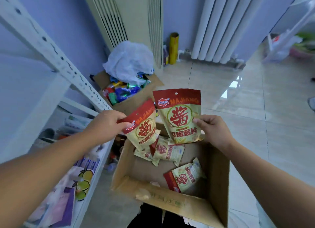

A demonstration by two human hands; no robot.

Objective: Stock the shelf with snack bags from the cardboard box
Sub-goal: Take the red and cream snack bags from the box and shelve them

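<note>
An open cardboard box sits on the floor below me with a few red-and-cream snack bags lying in it, one near the front right. My left hand pinches the top corner of one snack bag above the box's far left. My right hand grips the right edge of a second, upright snack bag above the box's far side. The white metal shelf stands to my left.
A second cardboard box full of mixed colourful packets, with a white plastic bag on top, stands beyond. Printed packs lie on the lower shelf at left. A yellow roll and a radiator stand by the far wall. Tiled floor lies to the right.
</note>
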